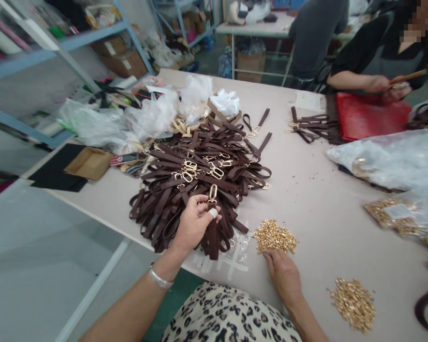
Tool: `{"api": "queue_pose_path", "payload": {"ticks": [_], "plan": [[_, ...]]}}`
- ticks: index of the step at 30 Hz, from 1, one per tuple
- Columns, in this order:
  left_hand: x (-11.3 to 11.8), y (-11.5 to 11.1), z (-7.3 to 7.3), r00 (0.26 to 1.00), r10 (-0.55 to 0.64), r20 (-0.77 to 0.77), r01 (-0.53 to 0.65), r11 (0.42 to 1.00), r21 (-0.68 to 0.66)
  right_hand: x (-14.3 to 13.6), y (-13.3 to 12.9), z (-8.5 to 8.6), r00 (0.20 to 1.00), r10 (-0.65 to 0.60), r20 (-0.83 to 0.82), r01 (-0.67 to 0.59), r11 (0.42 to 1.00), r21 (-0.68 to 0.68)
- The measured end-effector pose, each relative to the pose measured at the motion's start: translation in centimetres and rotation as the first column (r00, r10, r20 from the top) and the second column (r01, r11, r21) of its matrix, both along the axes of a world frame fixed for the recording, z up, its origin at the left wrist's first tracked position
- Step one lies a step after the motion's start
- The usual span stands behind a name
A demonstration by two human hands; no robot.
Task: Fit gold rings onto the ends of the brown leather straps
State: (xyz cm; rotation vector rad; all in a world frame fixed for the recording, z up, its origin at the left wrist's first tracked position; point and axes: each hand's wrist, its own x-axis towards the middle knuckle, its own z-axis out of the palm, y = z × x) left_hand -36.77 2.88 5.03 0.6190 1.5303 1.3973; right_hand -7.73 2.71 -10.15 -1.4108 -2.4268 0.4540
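Observation:
My left hand point(195, 222) is closed on a dark brown strap point(213, 237), its gold clasp point(213, 192) standing up above the fingers. White tape or a finger cover wraps the tip of that thumb. Under and behind it spreads a big heap of brown straps point(171, 190) with gold clasps. My right hand point(281, 270) reaches the near edge of a pile of small gold metal pieces point(275, 236). Its fingertips are pressed together at the pile, and whether a piece is between them is too small to see.
A second pile of gold pieces point(353, 304) lies at the right. Clear plastic bags point(385, 156) and a red sheet point(371, 116) lie on the far right, where a co-worker's hands point(381, 85) hold a tool. Plastic bags point(150, 114) and brown paper point(88, 163) are at the left.

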Motion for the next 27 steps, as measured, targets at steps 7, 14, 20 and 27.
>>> {"api": "queue_pose_path", "payload": {"ticks": [7, 14, 20, 27], "plan": [[3.0, -1.6, -1.2, 0.935, -0.108, 0.337, 0.148, 0.984, -0.095, 0.7, 0.1, 0.8, 1.000, 0.006, -0.028, -0.010, 0.991, -0.135], [5.5, -2.3, -1.2, 0.908, -0.227, 0.351, 0.292, 0.946, -0.142, 0.7, 0.4, 4.1, 0.805, -0.456, -0.379, 0.128, 0.757, -0.641], [7.1, -2.6, -1.9, 0.880, -0.415, 0.230, 0.452, 0.880, -0.143, -0.2, 0.5, 7.4, 0.582, -0.665, -0.467, 0.034, 0.594, -0.804], [8.0, -2.2, -1.6, 0.815, -0.574, 0.076, 0.574, 0.783, -0.241, -0.5, -0.2, 9.5, 0.453, -0.727, -0.516, -0.107, 0.530, -0.841]]}}
